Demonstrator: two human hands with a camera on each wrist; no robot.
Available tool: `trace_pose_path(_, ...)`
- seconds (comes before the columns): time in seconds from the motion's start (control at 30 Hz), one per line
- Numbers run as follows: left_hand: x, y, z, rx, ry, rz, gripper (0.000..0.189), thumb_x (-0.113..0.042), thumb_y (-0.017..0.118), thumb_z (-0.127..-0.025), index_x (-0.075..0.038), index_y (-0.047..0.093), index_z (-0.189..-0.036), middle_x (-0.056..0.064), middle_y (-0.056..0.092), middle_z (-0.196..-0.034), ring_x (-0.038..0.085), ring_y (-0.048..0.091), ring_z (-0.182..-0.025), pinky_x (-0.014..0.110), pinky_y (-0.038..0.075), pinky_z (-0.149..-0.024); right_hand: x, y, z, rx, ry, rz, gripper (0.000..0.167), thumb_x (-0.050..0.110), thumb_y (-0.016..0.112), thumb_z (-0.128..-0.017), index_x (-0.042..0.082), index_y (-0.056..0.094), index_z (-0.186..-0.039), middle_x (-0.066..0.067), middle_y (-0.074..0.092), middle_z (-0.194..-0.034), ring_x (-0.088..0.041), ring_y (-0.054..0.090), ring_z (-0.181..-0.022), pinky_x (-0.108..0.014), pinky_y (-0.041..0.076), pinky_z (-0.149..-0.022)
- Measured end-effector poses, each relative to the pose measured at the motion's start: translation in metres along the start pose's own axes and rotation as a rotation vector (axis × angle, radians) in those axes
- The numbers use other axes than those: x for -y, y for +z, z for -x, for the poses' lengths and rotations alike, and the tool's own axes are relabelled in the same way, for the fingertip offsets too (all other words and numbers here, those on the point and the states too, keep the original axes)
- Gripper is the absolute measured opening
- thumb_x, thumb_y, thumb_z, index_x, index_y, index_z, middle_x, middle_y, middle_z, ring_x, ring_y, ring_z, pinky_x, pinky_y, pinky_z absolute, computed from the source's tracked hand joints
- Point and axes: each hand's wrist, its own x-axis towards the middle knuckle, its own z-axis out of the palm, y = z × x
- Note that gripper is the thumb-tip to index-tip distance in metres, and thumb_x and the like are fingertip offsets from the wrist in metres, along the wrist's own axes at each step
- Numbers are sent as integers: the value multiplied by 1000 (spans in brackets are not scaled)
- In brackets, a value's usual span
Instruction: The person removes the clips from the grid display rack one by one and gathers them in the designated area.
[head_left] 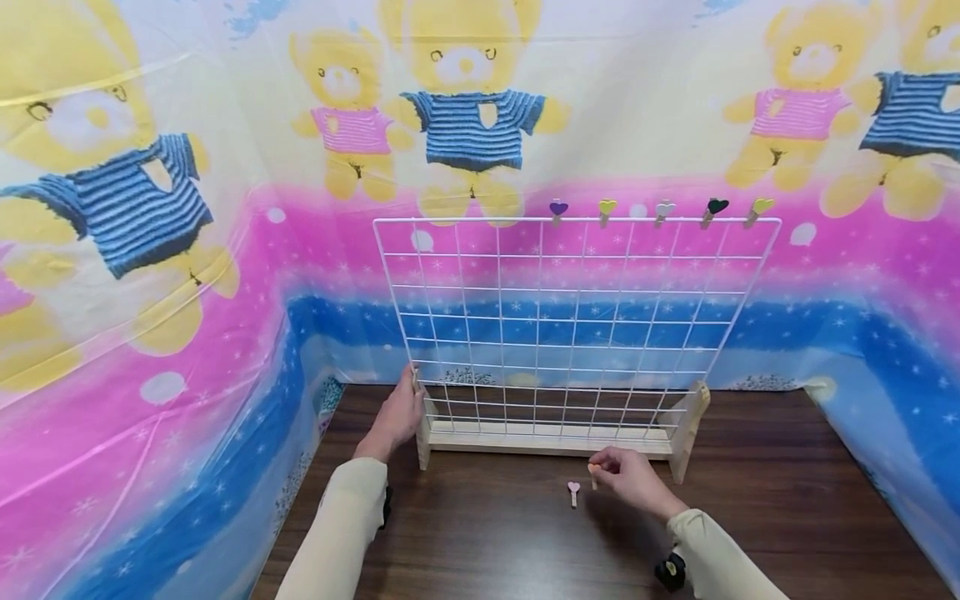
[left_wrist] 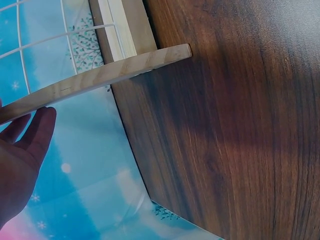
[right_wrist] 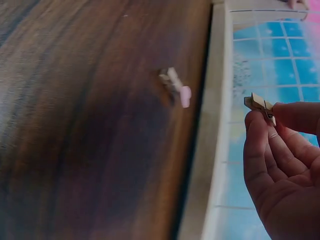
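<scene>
My left hand (head_left: 396,417) grips the left wooden side piece (left_wrist: 100,75) of a stand that holds a white wire grid panel (head_left: 480,220) upright. In front of the stand's base, my right hand (head_left: 633,479) pinches a small wooden clothespin (right_wrist: 260,106) between thumb and fingers. The head view shows an orange top on this clothespin. Just left of that hand, a second clothespin with a pink heart (head_left: 573,487) lies on the table. Along the right half of the grid's top wire sit several heart clothespins, among them a purple one (head_left: 558,208) and a dark green one (head_left: 717,206).
The stand's pale wooden base bar (head_left: 525,442) runs between its two side pieces, the right one (head_left: 690,433) standing on the brown wood table (head_left: 480,542). A bear-print cloth (head_left: 337,275) hangs behind the table and along its sides.
</scene>
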Motion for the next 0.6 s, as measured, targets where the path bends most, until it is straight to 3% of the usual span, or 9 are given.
trace_pose_path(0.43,-1,0,1,1,-14,8,51,-17,35,-103,-13,14,-149,22,44,-138,38,56,-108,51,46,-86,-33,18,1,46,129,-44,7,9,67,-88,3,68,-92,1,62,-71,-13,58,-60,-28,47,-53)
trace_pose_path(0.6,-3,-1,2,10,-20,18,51,-16,35,-103,-14,14,-149,21,42,-139,37,56,-109,51,46,-86,-42,21,2,62,133,-31,7,9,66,-88,3,68,-91,2,62,-69,-13,57,-58,-27,46,-52)
